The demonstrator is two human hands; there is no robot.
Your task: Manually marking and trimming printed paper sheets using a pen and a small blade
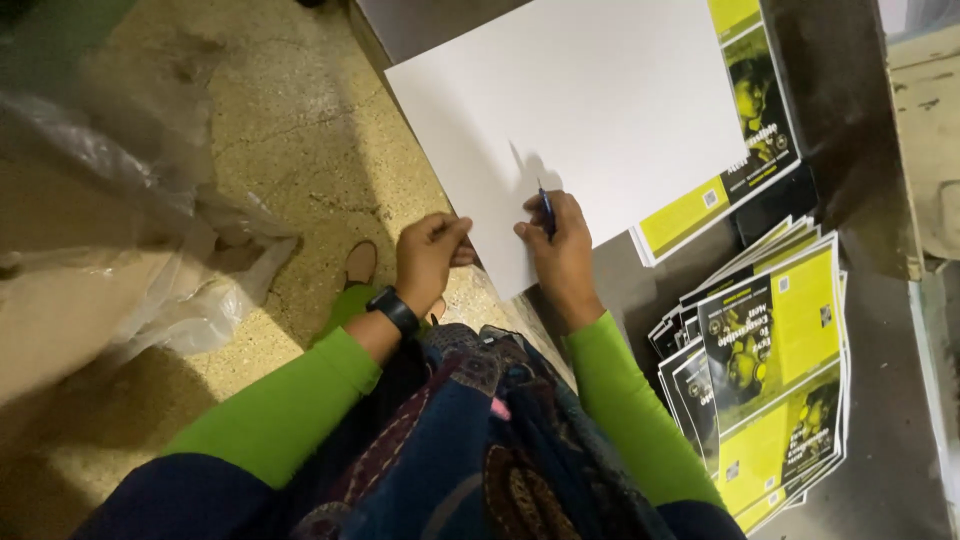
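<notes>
White sheet (590,110) — blank, flat, blue pen (546,212) upright

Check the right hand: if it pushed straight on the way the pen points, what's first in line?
The right hand holds a blue pen pointing across the white sheet. Only the sheet's bare surface lies ahead; beyond its far edge, depth is unclear.

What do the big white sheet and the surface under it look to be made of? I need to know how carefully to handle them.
The white sheet looks like stiff matte paper or thin card: it lies flat, overhangs the edge without drooping, and shows no glare. The surface under it seems to be grey metal, smooth with a dull sheen, though painted board is possible.
</notes>
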